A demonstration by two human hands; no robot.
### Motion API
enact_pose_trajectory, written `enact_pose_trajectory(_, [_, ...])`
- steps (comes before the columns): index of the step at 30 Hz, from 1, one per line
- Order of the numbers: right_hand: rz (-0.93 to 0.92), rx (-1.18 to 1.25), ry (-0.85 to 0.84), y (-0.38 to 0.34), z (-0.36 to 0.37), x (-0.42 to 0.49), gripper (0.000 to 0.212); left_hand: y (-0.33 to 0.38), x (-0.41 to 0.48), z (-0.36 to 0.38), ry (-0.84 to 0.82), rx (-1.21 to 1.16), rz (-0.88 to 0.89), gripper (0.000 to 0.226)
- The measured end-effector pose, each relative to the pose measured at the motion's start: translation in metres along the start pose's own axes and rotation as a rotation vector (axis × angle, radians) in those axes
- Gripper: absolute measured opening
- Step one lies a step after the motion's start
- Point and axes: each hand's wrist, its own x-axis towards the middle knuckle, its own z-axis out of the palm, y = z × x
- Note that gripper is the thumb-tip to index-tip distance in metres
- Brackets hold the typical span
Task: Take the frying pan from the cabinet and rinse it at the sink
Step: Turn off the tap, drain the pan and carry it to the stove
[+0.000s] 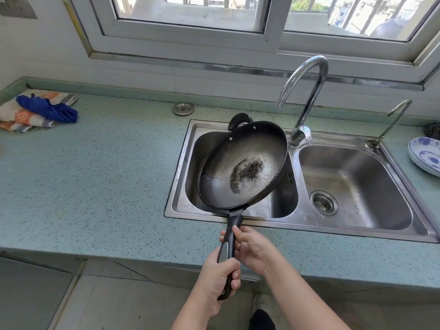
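Teal countertop (pixel 95 175), sink (pixel 309 229); frying pan (pixel 238 167) tilted over left basin; left hand (pixel 220 275), right hand (pixel 252 248) fingers curled round handle (pixel 234 219).

My left hand (pixel 220 277) grips the tail of the black handle (pixel 234 217); my right hand (pixel 253 250) holds it just ahead. Beyond my fingers the frying pan (pixel 242 167), speckled dark inside, tilts over the sink's left basin (pixel 281 203), its faucet (pixel 307 91) arching further off.

countertop (pixel 95 186) | cloths (pixel 35 113) left | metal disc (pixel 183 108) rear | sink (pixel 309 228) inset | plate (pixel 426 156) right
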Motion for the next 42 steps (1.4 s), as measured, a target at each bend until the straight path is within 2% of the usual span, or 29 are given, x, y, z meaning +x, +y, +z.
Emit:
enact_pose_trajectory(6, [0.026, 0.022, 0.022, 0.005, 0.001, 0.003, 0.013, -0.001, 0.003, -0.001, 0.073, 0.098, 0.071, 0.026])
enact_pose_trajectory(14, [0.032, -0.038, 0.059, 0.006, 0.004, 0.001, 0.017, -0.009, 0.009, -0.003, 0.113, 0.19, 0.066, 0.031])
enact_pose_trajectory(19, [0.068, -0.068, 0.1, 0.003, 0.006, -0.002, 0.018, -0.012, 0.008, -0.004, 0.07, 0.197, -0.007, 0.033])
enact_pose_trajectory(25, [0.201, -0.096, 0.146, 0.0, 0.01, -0.001, 0.034, -0.013, 0.01, 0.0, 0.021, 0.189, -0.035, 0.037])
enact_pose_trajectory(28, [0.17, -0.106, 0.17, 0.001, 0.014, 0.003, 0.029, -0.011, 0.01, 0.001, 0.046, 0.217, -0.03, 0.034])
enact_pose_trajectory(33, [0.08, -0.081, 0.187, 0.006, 0.018, 0.009, 0.003, -0.002, 0.007, -0.002, 0.083, 0.321, -0.067, 0.03])
enact_pose_trajectory(37, [0.045, -0.184, 0.204, 0.008, 0.014, 0.01, 0.01, 0.003, 0.007, 0.009, 0.13, 0.414, -0.085, 0.033])
enact_pose_trajectory(42, [-0.041, -0.281, 0.187, 0.009, 0.009, 0.01, 0.013, -0.004, 0.006, 0.022, 0.289, 0.548, 0.033, 0.02])
